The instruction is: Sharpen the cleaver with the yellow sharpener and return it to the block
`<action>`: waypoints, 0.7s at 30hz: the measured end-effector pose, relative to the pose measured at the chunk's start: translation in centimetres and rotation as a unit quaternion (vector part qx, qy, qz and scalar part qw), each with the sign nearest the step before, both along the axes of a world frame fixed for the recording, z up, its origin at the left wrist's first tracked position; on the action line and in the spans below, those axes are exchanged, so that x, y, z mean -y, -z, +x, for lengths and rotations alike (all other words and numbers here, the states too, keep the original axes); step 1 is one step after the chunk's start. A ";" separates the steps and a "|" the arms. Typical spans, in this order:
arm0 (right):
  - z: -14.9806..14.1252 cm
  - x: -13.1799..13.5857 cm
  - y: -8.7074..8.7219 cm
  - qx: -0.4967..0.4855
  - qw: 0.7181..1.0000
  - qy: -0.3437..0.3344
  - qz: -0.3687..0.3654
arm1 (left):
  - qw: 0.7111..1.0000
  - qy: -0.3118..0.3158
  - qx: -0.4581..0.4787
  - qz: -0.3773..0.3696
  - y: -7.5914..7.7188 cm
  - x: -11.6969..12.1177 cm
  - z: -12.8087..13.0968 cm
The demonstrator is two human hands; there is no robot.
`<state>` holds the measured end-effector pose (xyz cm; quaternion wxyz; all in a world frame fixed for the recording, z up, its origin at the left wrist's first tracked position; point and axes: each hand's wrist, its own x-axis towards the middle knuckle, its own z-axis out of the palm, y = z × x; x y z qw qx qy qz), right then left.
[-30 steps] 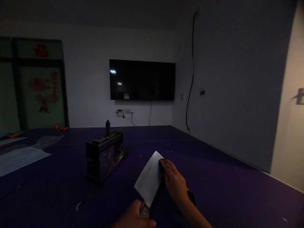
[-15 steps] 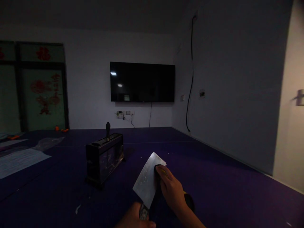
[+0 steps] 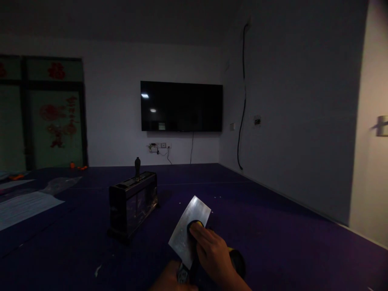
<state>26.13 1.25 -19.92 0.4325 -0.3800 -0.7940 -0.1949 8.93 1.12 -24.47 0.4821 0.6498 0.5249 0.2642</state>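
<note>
My left hand [image 3: 169, 281] grips the handle of a broad steel cleaver [image 3: 186, 230] at the bottom edge of the view, blade pointing up and away. My right hand [image 3: 212, 256] is closed on a small black and yellow tool [image 3: 194, 224] and presses it against the flat of the blade near its middle. A dark knife block [image 3: 131, 204] stands on the purple surface just left of the blade, with one dark handle [image 3: 137, 166] sticking up from its top.
The purple surface [image 3: 273, 226] stretches to the walls. White paper sheets [image 3: 21, 204] and clear plastic [image 3: 59, 184] lie at the left. A black TV [image 3: 181, 106] hangs on the far wall above sockets. A cable [image 3: 242, 101] runs down the right wall.
My right hand has slid with the black and yellow tool down the blade, from the far top corner toward the middle. The cleaver and my left hand stay nearly in place.
</note>
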 end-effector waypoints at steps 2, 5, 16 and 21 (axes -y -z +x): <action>-0.2 0.1 0.1 -0.003 1.000 -0.012 -0.001 | 1.000 0.011 -0.007 0.021 0.0 0.0 0.1; -0.4 0.4 0.1 0.007 1.000 -0.030 0.001 | 0.999 0.031 -0.006 0.035 -0.3 0.1 0.3; -1.4 1.8 -1.1 0.042 0.991 -0.126 -0.009 | 0.987 0.117 0.085 0.068 -0.1 -0.4 0.8; -1.7 2.1 -1.2 0.053 0.987 -0.153 0.010 | 0.982 0.135 0.099 0.092 -0.3 -0.5 1.0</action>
